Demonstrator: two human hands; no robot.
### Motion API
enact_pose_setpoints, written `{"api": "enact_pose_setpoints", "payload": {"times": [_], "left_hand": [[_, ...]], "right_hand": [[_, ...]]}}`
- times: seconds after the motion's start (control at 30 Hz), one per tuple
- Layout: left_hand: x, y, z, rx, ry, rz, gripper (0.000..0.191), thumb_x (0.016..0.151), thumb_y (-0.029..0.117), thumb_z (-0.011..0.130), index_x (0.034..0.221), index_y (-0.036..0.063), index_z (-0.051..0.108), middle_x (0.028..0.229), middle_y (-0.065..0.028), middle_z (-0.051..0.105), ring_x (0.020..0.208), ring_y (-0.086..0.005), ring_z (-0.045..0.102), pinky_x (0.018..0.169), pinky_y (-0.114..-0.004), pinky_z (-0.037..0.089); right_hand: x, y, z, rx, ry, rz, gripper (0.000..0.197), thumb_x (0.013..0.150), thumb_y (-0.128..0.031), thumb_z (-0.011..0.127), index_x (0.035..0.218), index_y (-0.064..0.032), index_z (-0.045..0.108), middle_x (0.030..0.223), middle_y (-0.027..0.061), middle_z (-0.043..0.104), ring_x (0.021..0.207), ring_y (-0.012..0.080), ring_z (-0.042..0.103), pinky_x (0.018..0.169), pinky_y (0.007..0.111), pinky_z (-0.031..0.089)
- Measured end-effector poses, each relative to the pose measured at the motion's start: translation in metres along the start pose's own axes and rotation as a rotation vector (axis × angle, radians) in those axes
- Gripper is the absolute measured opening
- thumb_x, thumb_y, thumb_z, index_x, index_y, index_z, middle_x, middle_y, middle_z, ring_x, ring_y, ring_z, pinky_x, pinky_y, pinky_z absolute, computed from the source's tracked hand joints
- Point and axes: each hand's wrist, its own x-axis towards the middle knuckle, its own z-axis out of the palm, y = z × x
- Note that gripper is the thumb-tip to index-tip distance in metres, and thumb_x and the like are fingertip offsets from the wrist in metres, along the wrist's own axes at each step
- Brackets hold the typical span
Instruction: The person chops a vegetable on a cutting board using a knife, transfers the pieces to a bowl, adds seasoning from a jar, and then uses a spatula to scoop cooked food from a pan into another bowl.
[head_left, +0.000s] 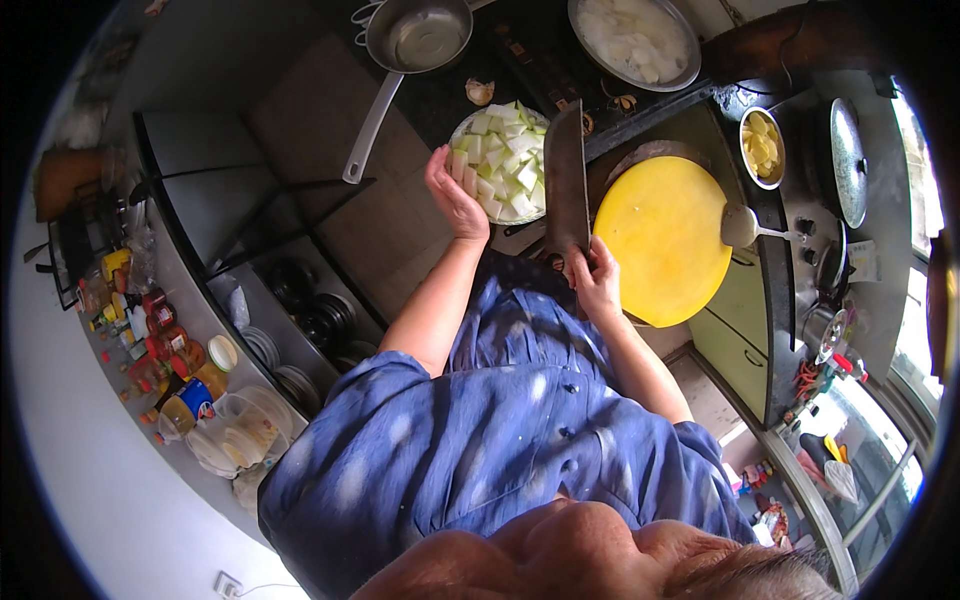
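A bowl (517, 220) is heaped with cut pieces of pale green vegetable (506, 161). At its left side, my left hand (459, 196) rests with the fingers apart, touching the edge of the heap. My right hand (595, 279) grips the handle of a cleaver (567, 176), its broad dark blade upright beside the bowl's right edge. To the right of the cleaver lies a round yellow cutting board (664, 240) with only small specks on it. The head of a metal spatula (740, 226) is at the board's right edge.
A steel saucepan (420, 37) and a pan of whitish pieces in cloudy liquid (637, 41) stand beyond the bowl. A garlic bulb (480, 91) lies near. A small bowl of yellow slices (761, 148) and a lidded pan (849, 163) are right; bottles and jars (161, 337) line the left counter.
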Motion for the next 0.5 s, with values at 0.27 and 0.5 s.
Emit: {"api": "enact_pose_setpoints", "payload": {"times": [0.27, 0.5], "left_hand": [[0.009, -0.003, -0.013, -0.058, 0.016, -0.061, 0.061, 0.105, 0.05, 0.024, 0.134, -0.0012, 0.038, 0.134, -0.0178, 0.051, 0.123, -0.0268, 0.049, 0.109, -0.039, 0.036], [0.021, 0.0, -0.023, 0.092, -0.037, -0.025, 0.05, 0.106, 0.042, 0.033, 0.125, -0.0014, 0.049, 0.131, -0.0153, 0.053, 0.12, -0.0246, 0.051, 0.104, -0.039, 0.04]], "right_hand": [[-0.01, 0.004, -0.017, 0.087, 0.122, -0.027, 0.009, 0.097, -0.008, 0.058, 0.09, -0.0041, 0.053, 0.062, 0.0009, 0.053, 0.051, 0.0071, 0.047, 0.047, 0.023, 0.037], [-0.015, 0.002, -0.018, 0.065, 0.242, -0.018, 0.008, 0.096, -0.009, 0.059, 0.093, -0.0031, 0.054, 0.06, 0.0023, 0.051, 0.05, 0.0084, 0.047, 0.046, 0.026, 0.037]]}}
